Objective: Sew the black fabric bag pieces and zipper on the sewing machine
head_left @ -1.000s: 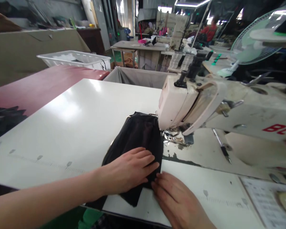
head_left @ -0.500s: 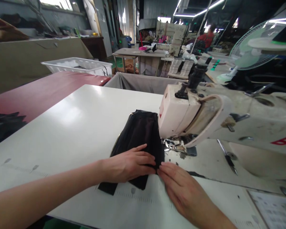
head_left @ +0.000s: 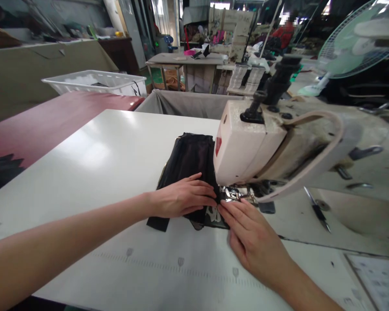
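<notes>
A black piece of thin fabric (head_left: 194, 157) lies on the white table, its right edge beside the presser foot (head_left: 231, 193) of a sewing machine (head_left: 241, 142). My left hand (head_left: 181, 196) rests flat on the fabric, fingers stretched toward the needle area and thumb apart. Just in front of the presser foot, my right hand (head_left: 254, 233) has its fingers together, pinching the fabric's near right edge. The fingertips of both hands almost meet there. A strip of the cloth shows below my left hand. The needle itself is hidden by the machine head.
Printed ruler marks run along the white table (head_left: 116, 181). A pointed tool (head_left: 319, 214) lies under the machine arm. Left stand a red surface (head_left: 68, 112) with dark cloth and a white basket (head_left: 97, 80). A fan (head_left: 350, 43) and a person in red (head_left: 283, 34) are behind.
Both hands and the black fabric have moved away from me, along the presser foot. My right fingertips are now close in front of the foot. The camera view has shifted slightly.
</notes>
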`<state>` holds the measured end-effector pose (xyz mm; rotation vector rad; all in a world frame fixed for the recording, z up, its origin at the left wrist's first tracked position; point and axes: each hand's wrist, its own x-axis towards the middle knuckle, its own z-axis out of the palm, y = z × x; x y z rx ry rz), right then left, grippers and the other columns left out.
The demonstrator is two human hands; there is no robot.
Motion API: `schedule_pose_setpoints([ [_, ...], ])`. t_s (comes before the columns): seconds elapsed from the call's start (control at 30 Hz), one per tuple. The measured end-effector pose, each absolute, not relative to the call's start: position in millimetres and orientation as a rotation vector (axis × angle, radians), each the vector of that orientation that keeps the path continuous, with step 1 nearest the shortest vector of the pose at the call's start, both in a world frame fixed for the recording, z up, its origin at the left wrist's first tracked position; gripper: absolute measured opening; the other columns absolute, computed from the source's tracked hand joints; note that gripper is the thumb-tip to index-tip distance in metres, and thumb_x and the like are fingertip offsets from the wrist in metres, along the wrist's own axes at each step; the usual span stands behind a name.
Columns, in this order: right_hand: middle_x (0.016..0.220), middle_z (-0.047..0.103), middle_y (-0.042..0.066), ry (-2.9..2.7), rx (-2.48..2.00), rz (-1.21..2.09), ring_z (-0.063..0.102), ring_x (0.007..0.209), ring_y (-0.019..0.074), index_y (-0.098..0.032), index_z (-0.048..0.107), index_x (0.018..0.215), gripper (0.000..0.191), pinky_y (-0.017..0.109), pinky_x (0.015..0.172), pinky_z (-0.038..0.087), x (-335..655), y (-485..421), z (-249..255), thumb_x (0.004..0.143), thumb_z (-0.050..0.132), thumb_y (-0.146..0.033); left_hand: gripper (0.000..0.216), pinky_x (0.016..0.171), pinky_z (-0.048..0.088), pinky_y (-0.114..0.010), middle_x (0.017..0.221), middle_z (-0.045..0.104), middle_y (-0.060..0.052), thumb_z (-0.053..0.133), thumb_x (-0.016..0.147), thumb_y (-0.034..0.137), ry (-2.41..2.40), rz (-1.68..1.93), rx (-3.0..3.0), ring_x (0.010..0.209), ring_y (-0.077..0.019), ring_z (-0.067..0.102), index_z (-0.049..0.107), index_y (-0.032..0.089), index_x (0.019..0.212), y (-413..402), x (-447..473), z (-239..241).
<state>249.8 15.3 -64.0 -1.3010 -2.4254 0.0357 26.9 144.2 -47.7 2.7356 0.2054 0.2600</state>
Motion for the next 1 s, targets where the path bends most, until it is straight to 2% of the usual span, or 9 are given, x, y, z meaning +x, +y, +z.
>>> schedule_pose_setpoints([
  [0.27,0.127,0.06,0.013,-2.384,-1.317,0.017,0.053,0.117,0.0282,-0.008,0.057,0.127,0.04,0.056,0.106,0.038,251,13,-63,0.09,0.042,-0.013,0.032,0.106,0.039,-0.04,0.123,0.063,-0.01,0.041,0.095,0.016,0.231,0.349,2.767,0.117,-0.0205,0.056,0.06,0.017,0.122,169,35,-50],
  [0.47,0.124,0.062,0.014,-2.298,-1.288,0.129,0.054,0.116,0.0293,-0.01,0.06,0.123,0.037,0.054,0.099,0.044,251,13,-66,0.089,0.044,-0.012,0.027,0.101,0.041,-0.039,0.116,0.064,-0.011,0.044,0.094,0.019,0.331,0.391,2.79,0.111,-0.021,0.057,0.058,0.013,0.117,176,34,-54],
  [0.53,0.122,0.063,0.013,-2.171,-1.275,0.315,0.056,0.115,0.0274,-0.014,0.061,0.122,0.037,0.051,0.099,0.046,251,10,-65,0.089,0.045,-0.012,0.025,0.099,0.042,-0.04,0.115,0.062,-0.012,0.044,0.095,0.021,0.476,0.41,2.84,0.109,-0.022,0.057,0.057,0.012,0.114,173,34,-52],
  [0.63,0.125,0.062,0.01,-1.609,-1.316,0.881,0.059,0.114,0.0243,-0.021,0.058,0.125,0.038,0.046,0.1,0.048,249,1,-53,0.088,0.052,-0.02,0.031,0.091,0.045,-0.042,0.112,0.06,-0.012,0.044,0.096,0.029,0.762,0.281,2.959,0.104,-0.0249,0.057,0.057,0.014,0.119,148,36,-39],
  [0.77,0.129,0.059,0.014,-0.57,-1.228,1.639,0.055,0.122,0.0275,-0.016,0.061,0.119,0.036,0.045,0.1,0.049,243,-17,-26,0.084,0.059,-0.027,0.06,0.073,0.048,-0.043,0.108,0.059,-0.014,0.054,0.088,0.05,1.112,0.006,3.022,0.093,-0.0312,0.056,0.046,0.018,0.137,87,38,-26],
  [0.8,0.128,0.06,0.016,-0.426,-1.197,1.766,0.056,0.12,0.029,-0.014,0.063,0.115,0.035,0.045,0.098,0.05,241,-20,-22,0.082,0.061,-0.025,0.062,0.074,0.048,-0.044,0.112,0.058,-0.015,0.052,0.089,0.05,1.163,0.02,3.006,0.095,-0.0318,0.056,0.043,0.017,0.14,75,37,-27],
  [0.87,0.121,0.063,0.018,-0.326,-1.148,1.95,0.063,0.11,0.0306,-0.01,0.065,0.108,0.031,0.044,0.093,0.053,235,-22,-17,0.079,0.064,-0.023,0.056,0.088,0.045,-0.048,0.125,0.054,-0.016,0.046,0.093,0.042,1.142,0.12,2.978,0.109,-0.0318,0.053,0.04,0.015,0.142,61,32,-33],
  [0.93,0.11,0.067,0.017,-0.41,-1.164,2.011,0.068,0.099,0.0276,-0.009,0.067,0.103,0.028,0.039,0.089,0.055,229,-20,-18,0.078,0.067,-0.022,0.051,0.108,0.033,-0.048,0.14,0.046,-0.014,0.04,0.097,0.035,0.94,0.19,2.975,0.128,-0.0283,0.043,0.037,0.015,0.143,60,25,-42],
  [1.0,0.103,0.069,0.012,-0.533,-1.225,1.923,0.069,0.094,0.0223,-0.011,0.068,0.1,0.026,0.031,0.085,0.055,224,-14,-22,0.077,0.069,-0.022,0.054,0.118,0.021,-0.043,0.15,0.037,-0.011,0.039,0.097,0.034,0.705,0.169,2.975,0.139,-0.0237,0.031,0.031,0.014,0.146,66,18,-49],
])
